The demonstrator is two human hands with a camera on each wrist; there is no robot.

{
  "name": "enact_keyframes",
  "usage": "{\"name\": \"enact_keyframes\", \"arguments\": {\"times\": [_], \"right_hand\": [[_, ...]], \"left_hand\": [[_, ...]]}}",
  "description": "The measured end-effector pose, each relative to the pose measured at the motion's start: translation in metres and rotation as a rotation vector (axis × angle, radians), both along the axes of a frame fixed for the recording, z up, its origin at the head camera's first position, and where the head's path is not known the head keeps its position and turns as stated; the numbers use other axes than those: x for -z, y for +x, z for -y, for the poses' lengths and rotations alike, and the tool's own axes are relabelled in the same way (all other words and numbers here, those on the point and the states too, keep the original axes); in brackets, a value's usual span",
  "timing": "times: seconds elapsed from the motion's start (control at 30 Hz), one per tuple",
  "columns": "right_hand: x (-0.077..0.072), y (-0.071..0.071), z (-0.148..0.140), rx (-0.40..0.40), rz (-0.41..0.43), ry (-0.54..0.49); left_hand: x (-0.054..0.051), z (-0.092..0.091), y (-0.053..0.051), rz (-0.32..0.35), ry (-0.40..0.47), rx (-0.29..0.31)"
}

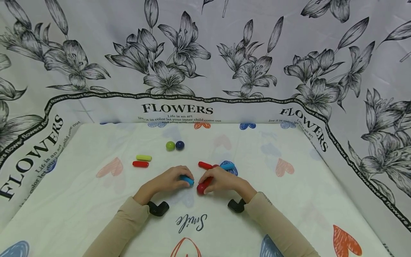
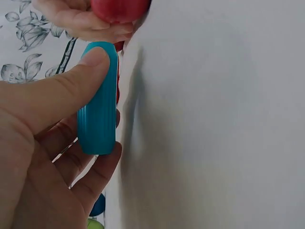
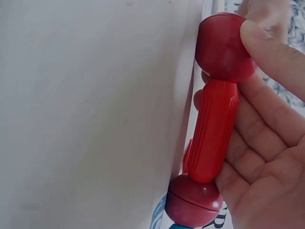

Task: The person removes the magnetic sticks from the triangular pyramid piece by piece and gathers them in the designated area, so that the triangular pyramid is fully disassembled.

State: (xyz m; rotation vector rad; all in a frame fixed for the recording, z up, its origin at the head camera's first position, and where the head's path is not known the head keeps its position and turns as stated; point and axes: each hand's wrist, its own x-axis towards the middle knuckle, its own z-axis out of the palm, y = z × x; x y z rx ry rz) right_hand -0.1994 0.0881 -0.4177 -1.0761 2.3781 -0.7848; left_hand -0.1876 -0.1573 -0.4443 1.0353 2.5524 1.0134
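Observation:
My left hand [image 1: 173, 178] pinches a light blue ribbed rod [image 2: 98, 119] between thumb and fingers. Just to its right, my right hand [image 1: 222, 179] grips a red ball [image 3: 223, 47] with a red rod [image 3: 213, 131] joined to it. The rod's other end meets a second red ball [image 3: 193, 202]. From that far ball, another red rod [image 1: 204, 165] points left and a blue rod [image 1: 227, 166] points right in the head view. A small gap separates the left hand's rod from the near red ball.
To the left lie a yellow-green rod [image 1: 143, 157] and a loose red rod [image 1: 140, 164]. Farther back, a green ball [image 1: 170, 145] sits beside a dark blue ball [image 1: 180, 145]. A printed cloth [image 1: 289, 207] covers the table, and a flowered curtain [image 1: 218, 82] hangs behind.

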Motion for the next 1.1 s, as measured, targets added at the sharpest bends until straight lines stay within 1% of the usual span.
{"name": "enact_keyframes", "arguments": {"times": [0.1, 0.3, 0.43, 0.5, 0.6, 0.7, 0.73, 0.83, 1.0, 1.1], "right_hand": [[0.0, 0.001, -0.001, 0.008, 0.0, 0.011], [0.001, 0.002, -0.001, 0.026, 0.021, 0.017], [0.0, 0.004, 0.001, 0.037, 0.034, 0.022], [0.0, 0.004, 0.002, 0.045, 0.042, 0.027], [-0.001, 0.005, 0.003, 0.058, 0.051, 0.03], [-0.001, 0.005, 0.004, 0.06, 0.041, 0.031], [-0.001, 0.005, 0.005, 0.059, 0.038, 0.031], [-0.001, 0.006, 0.007, 0.058, 0.036, 0.03], [0.0, 0.006, 0.009, 0.066, 0.047, 0.027], [-0.001, 0.007, 0.01, 0.075, 0.047, 0.03]], "left_hand": [[0.002, 0.006, 0.0, 0.007, 0.003, -0.03], [0.001, 0.015, 0.003, -0.006, -0.01, -0.051], [0.002, 0.022, 0.005, -0.038, 0.013, -0.06], [0.002, 0.025, 0.005, -0.079, 0.035, -0.054], [0.002, 0.029, 0.005, -0.104, 0.055, -0.068], [0.001, 0.032, 0.005, -0.079, 0.053, -0.103], [0.0, 0.034, 0.006, -0.05, 0.047, -0.123], [-0.001, 0.037, 0.006, -0.011, 0.033, -0.158], [-0.001, 0.044, 0.008, 0.012, 0.037, -0.195], [-0.001, 0.048, 0.009, 0.001, 0.045, -0.211]]}}
